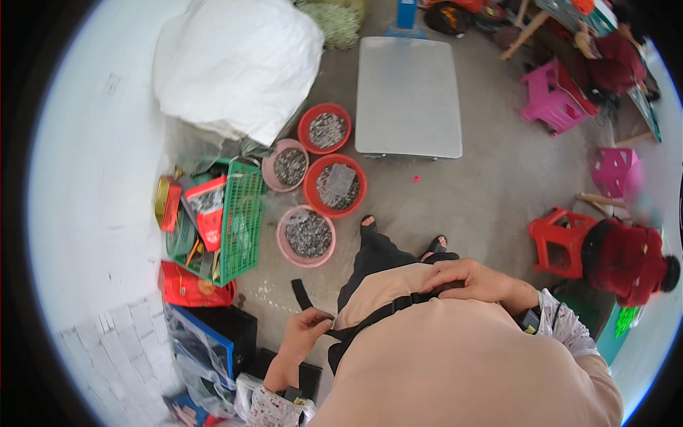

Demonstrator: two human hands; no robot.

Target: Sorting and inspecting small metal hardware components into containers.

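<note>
A black strap with a buckle runs across the front of my beige top at the waist. My left hand pinches the strap near its left part, and a loose end sticks up past the fingers. My right hand rests at the other side of the waist, fingers curled over a dark part of the same strap. What lies under that palm is partly hidden. A dark band shows at each of my wrists.
Red and pink basins of small dark pieces stand on the floor beside a platform scale. At left are a green crate and a large white sack. People sit at right near a red stool and a pink stool.
</note>
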